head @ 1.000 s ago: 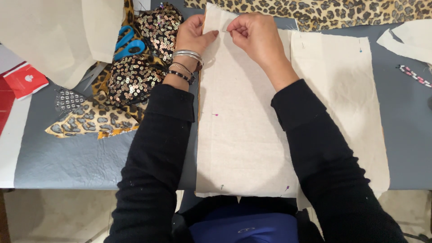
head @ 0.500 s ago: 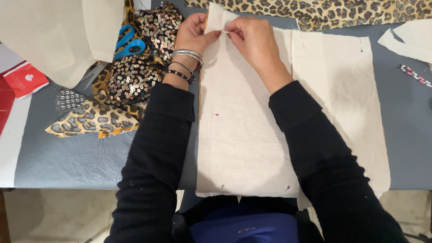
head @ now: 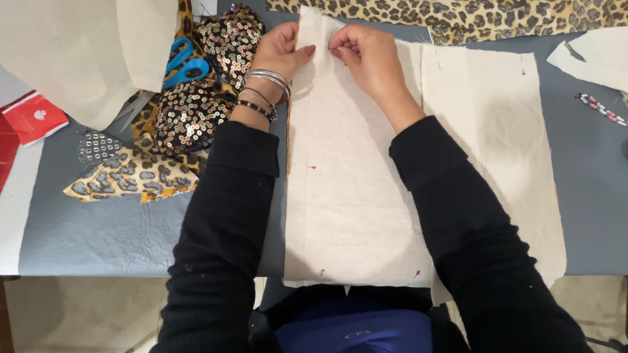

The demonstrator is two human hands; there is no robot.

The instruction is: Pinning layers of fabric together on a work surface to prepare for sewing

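A long cream fabric panel (head: 353, 196) lies flat on the grey table (head: 98, 229), running from the near edge to the far side. My left hand (head: 281, 49) presses on the panel's top left edge, thumb on the cloth. My right hand (head: 366, 55) pinches the fabric near its top with closed fingertips; what is between them is too small to tell. Small coloured pins stick in the panel at mid left (head: 313, 167) and near the bottom corners. A second cream panel (head: 490, 150) lies under it to the right.
Blue-handled scissors (head: 186, 62) rest on a sequinned leopard-print piece (head: 196, 111) at the left. A red card (head: 33, 117) and cream cloth (head: 72, 46) sit far left. Leopard-print fabric (head: 471, 16) spans the far edge. A beaded strip (head: 598, 108) lies at the right.
My right hand has shifted slightly left toward the left hand at the panel's top. The fabric and everything else stay put.
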